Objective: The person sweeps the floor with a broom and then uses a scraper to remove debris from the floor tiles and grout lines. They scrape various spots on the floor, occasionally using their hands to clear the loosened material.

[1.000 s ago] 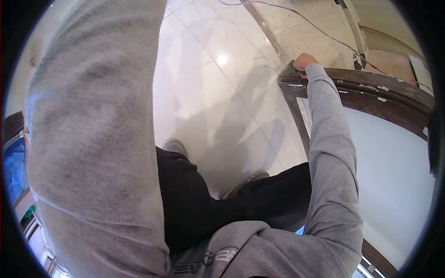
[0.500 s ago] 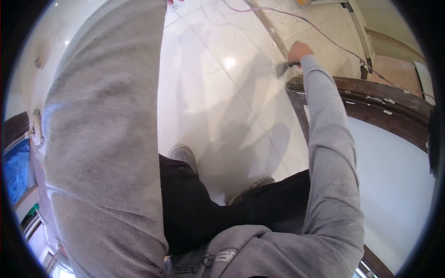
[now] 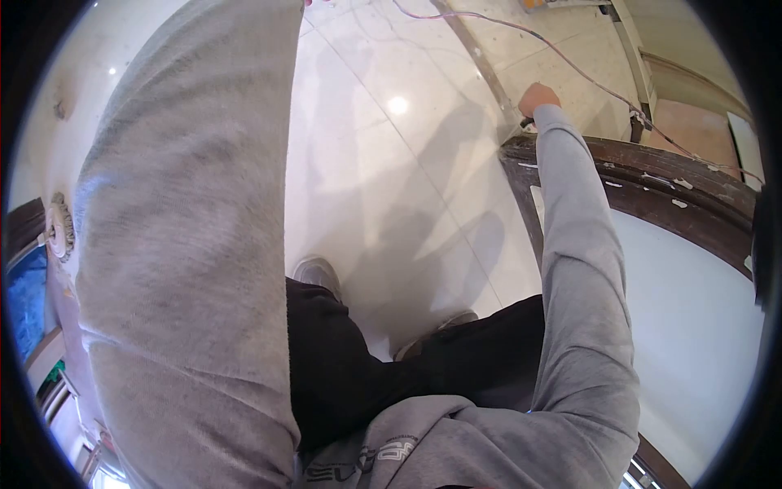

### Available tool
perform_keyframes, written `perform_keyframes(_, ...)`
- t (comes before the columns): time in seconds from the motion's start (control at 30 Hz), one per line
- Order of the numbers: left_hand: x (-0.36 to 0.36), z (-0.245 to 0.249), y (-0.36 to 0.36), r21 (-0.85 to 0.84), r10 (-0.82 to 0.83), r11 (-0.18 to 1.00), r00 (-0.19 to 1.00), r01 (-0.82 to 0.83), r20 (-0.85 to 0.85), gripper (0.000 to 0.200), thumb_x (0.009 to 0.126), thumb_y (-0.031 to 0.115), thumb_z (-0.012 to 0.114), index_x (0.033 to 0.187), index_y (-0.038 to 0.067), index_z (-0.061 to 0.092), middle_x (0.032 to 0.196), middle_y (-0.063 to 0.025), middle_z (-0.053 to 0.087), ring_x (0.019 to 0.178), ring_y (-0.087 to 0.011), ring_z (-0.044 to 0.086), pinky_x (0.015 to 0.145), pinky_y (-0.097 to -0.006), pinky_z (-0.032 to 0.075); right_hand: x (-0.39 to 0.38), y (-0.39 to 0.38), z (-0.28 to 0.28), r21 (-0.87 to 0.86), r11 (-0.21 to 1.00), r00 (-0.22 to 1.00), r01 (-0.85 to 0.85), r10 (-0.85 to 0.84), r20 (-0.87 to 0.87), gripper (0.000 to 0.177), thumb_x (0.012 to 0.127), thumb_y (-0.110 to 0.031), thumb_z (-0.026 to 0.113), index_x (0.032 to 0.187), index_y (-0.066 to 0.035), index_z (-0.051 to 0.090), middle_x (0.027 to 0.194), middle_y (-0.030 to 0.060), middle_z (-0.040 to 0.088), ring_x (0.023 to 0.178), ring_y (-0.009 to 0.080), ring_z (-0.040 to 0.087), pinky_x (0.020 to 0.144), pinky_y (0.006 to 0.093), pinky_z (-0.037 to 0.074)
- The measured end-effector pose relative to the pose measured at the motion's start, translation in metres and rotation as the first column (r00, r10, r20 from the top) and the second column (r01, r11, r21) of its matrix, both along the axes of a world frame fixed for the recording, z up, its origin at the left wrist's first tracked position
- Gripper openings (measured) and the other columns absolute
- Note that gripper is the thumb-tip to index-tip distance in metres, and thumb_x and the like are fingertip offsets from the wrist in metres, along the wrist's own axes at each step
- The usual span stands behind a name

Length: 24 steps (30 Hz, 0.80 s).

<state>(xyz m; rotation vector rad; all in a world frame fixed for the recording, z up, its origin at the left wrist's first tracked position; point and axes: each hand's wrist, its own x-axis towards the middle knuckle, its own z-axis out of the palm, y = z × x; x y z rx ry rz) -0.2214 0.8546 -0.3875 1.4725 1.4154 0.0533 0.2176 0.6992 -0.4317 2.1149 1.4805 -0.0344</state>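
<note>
My right hand (image 3: 538, 99) is closed around the dark handle of a scraper (image 3: 527, 124), right by the corner of a dark wooden frame (image 3: 643, 167). The blade is hardly visible at this moment. Pale chipped patches mark the frame's surface. Across the left of the view stretches my left sleeve (image 3: 191, 220), very near the camera. Of my left hand (image 3: 309, 2), only a sliver of fingers shows at the top edge; what it touches or holds is out of sight.
Shiny pale floor tiles (image 3: 366, 163) lie under my shoes (image 3: 318, 275). A thin reddish cable (image 3: 562, 59) runs across the floor past the frame. A white panel (image 3: 692, 318) fills the frame's inside. A round brush-like object (image 3: 59, 228) is at the far left.
My right hand has shifted slightly right and down, toward the frame's corner, with the scraper. The blade, visible before, is now mostly hidden. My left sleeve has moved slightly right.
</note>
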Motion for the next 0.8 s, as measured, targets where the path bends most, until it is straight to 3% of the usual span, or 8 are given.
perform_keyframes(0.1,-0.001,0.002,-0.002,-0.018,-0.006,1.000,1.000,0.005,-0.025,0.052,0.095,0.038,0.060,0.133,0.004,0.054,0.136,-0.0163,0.058,0.107,-0.0300,0.066,0.079,-0.0476,0.058,-0.020,0.021,-0.002,0.060,0.998,0.997,-0.009,0.013,-0.080,0.020,0.078,-0.008,0.056,0.082,0.001,0.073,0.075,0.0185,0.071,0.065,0.0283,0.072,0.067,0.0379,0.058)
perform_keyframes(0.17,-0.002,0.006,-0.005,-0.013,-0.009,1.000,0.999,0.009,-0.035,0.052,0.095,0.038,0.059,0.133,0.003,0.054,0.136,-0.0164,0.058,0.108,-0.0303,0.066,0.079,-0.0473,0.058,-0.031,0.035,0.007,0.029,0.999,0.984,-0.034,0.039,-0.176,0.026,0.078,-0.020,0.061,0.093,-0.003,0.073,0.097,0.0205,0.072,0.097,0.0334,0.070,0.084,0.0396,0.056)
perform_keyframes(0.3,0.001,0.015,-0.010,0.011,0.025,1.000,1.000,-0.025,0.003,0.051,0.095,0.036,0.060,0.133,0.003,0.055,0.136,-0.0172,0.057,0.110,-0.0320,0.065,0.081,-0.0484,0.058,-0.040,0.024,0.048,0.024,1.000,0.938,0.011,-0.002,-0.346,0.024,0.075,-0.019,0.062,0.088,-0.001,0.072,0.089,0.0217,0.072,0.092,0.0345,0.070,0.081,0.0418,0.056)
perform_keyframes(0.37,0.000,0.019,-0.011,0.029,0.041,0.999,0.999,-0.042,0.031,0.051,0.095,0.036,0.060,0.133,0.003,0.055,0.136,-0.0174,0.057,0.110,-0.0324,0.065,0.082,-0.0490,0.058,0.001,0.019,0.028,0.117,0.963,0.967,-0.241,0.248,-0.051,0.032,0.076,-0.031,0.071,0.083,0.001,0.071,0.080,0.0185,0.071,0.078,0.0352,0.071,0.076,0.0427,0.057)
perform_keyframes(0.5,0.004,0.017,-0.005,0.023,0.025,0.999,0.999,-0.025,0.026,0.050,0.094,0.036,0.061,0.133,0.004,0.055,0.135,-0.0177,0.058,0.109,-0.0330,0.065,0.081,-0.0501,0.058,0.008,-0.011,0.016,0.085,0.965,0.968,-0.249,0.248,0.020,0.034,0.075,-0.031,0.073,0.088,0.000,0.070,0.090,0.0203,0.071,0.090,0.0380,0.069,0.080,0.0453,0.056)
perform_keyframes(0.57,0.006,0.019,-0.002,0.014,0.022,1.000,1.000,-0.022,0.010,0.049,0.094,0.035,0.061,0.133,0.005,0.055,0.135,-0.0174,0.058,0.110,-0.0328,0.065,0.081,-0.0503,0.058,-0.019,-0.019,0.009,0.125,0.956,0.961,-0.265,0.272,-0.043,0.021,0.079,-0.014,0.063,0.094,-0.001,0.072,0.100,0.0239,0.070,0.096,0.0394,0.068,0.087,0.0446,0.055)
perform_keyframes(0.73,0.020,0.029,-0.011,0.032,-0.022,0.999,1.000,0.022,-0.004,0.050,0.095,0.036,0.060,0.134,0.005,0.053,0.134,-0.0155,0.059,0.107,-0.0315,0.066,0.078,-0.0495,0.058,-0.090,0.004,0.008,0.302,0.925,0.946,-0.232,0.286,-0.150,0.020,0.080,-0.015,0.063,0.090,-0.001,0.072,0.096,0.0245,0.070,0.095,0.0392,0.069,0.088,0.0440,0.055)
perform_keyframes(0.8,0.024,0.030,-0.011,0.037,-0.038,0.999,0.999,0.038,0.001,0.050,0.094,0.036,0.060,0.134,0.005,0.053,0.133,-0.0150,0.060,0.107,-0.0314,0.066,0.078,-0.0496,0.058,-0.096,0.010,0.015,0.311,0.938,0.920,-0.156,0.253,-0.300,0.021,0.083,-0.020,0.061,0.089,-0.004,0.072,0.096,0.0215,0.071,0.093,0.0385,0.069,0.085,0.0451,0.054)
